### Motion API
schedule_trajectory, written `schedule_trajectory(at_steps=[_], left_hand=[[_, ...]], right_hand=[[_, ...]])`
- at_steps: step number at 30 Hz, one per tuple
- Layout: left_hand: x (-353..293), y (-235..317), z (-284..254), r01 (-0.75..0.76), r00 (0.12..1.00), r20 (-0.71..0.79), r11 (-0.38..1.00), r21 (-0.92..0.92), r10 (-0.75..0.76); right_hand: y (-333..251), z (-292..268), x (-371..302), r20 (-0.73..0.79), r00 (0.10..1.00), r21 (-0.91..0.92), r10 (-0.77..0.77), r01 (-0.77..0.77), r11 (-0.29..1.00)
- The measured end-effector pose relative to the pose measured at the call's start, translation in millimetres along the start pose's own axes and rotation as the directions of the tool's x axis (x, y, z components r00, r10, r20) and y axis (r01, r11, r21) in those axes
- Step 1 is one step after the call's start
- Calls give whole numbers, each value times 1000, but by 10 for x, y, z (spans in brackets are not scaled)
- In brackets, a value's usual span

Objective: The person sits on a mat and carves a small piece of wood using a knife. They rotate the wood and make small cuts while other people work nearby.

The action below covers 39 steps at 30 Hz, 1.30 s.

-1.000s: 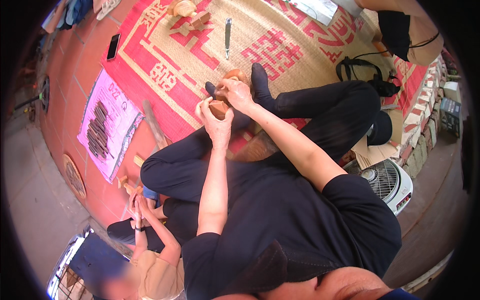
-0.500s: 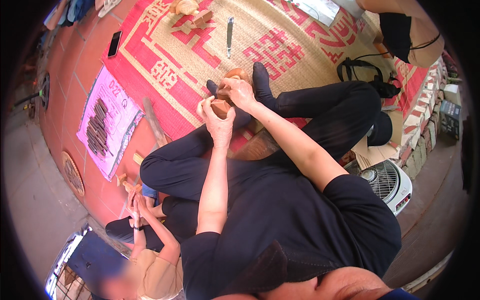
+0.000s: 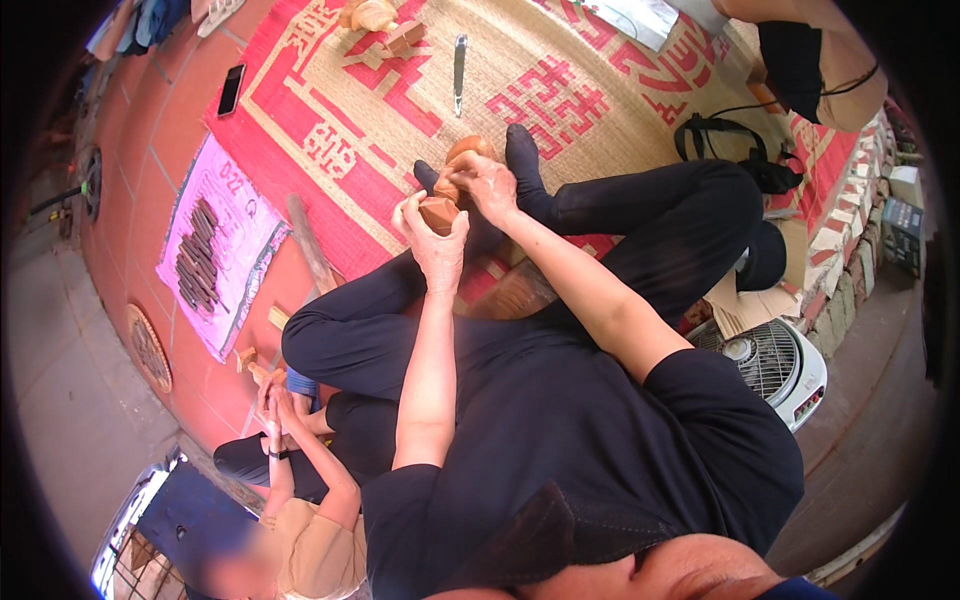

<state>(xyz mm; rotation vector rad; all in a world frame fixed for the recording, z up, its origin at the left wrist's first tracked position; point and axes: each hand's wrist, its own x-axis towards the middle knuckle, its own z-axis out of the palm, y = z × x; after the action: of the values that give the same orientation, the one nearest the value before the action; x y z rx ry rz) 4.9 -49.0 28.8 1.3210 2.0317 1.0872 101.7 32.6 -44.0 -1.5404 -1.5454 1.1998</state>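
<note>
Between my feet I have a brown carved wooden piece (image 3: pixel 439 214), with a squared block at the near end, a narrow waist and a rounded far end. My left hand (image 3: pixel 434 246) is closed round the block, thumb on one side and fingers on the other. Against the waist, the fingers of my right hand (image 3: pixel 490 189) are bent and pinched together; whether something thin lies under them is hidden. Beyond my feet, a knife-like tool with a dark handle (image 3: pixel 459 75) lies on the red and straw-coloured mat (image 3: pixel 400 215).
Other carved wood (image 3: pixel 402 38) and a phone (image 3: pixel 230 90) lie farther off. Left, several slim chisel-like tools (image 3: pixel 197 255) rest on a pink cloth (image 3: pixel 232 290), beside a wooden stick (image 3: pixel 310 245). A co-worker (image 3: pixel 318 540) holds another carving. A fan (image 3: pixel 770 365) stands right.
My right hand has shifted slightly along the carving's waist, and more of the rounded far end shows. My left hand keeps its hold on the block.
</note>
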Motion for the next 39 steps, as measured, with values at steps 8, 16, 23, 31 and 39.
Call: schedule_trajectory(at_steps=[8,16,23,31,39], left_hand=[[2,-33,-3,-3,1000,3,1000,14,3],[-1,-55,-1,-20,1000,9,1000,23,20],[25,-20,-17,27,1000,7,1000,-14,-27],[26,-22,-7,21,1000,8,1000,2,-21],[21,-108,-43,-13,1000,15,999,37,12]], right_hand=[[-143,-3,-52,-7,999,82,-39,40,996],[-111,-8,72,-70,997,-250,13,-30,968],[-211,-22,-67,70,996,-37,-49,52,998],[-10,-38,119,-53,993,-164,-105,95,982],[-55,-2,98,-9,997,-196,-74,70,978]])
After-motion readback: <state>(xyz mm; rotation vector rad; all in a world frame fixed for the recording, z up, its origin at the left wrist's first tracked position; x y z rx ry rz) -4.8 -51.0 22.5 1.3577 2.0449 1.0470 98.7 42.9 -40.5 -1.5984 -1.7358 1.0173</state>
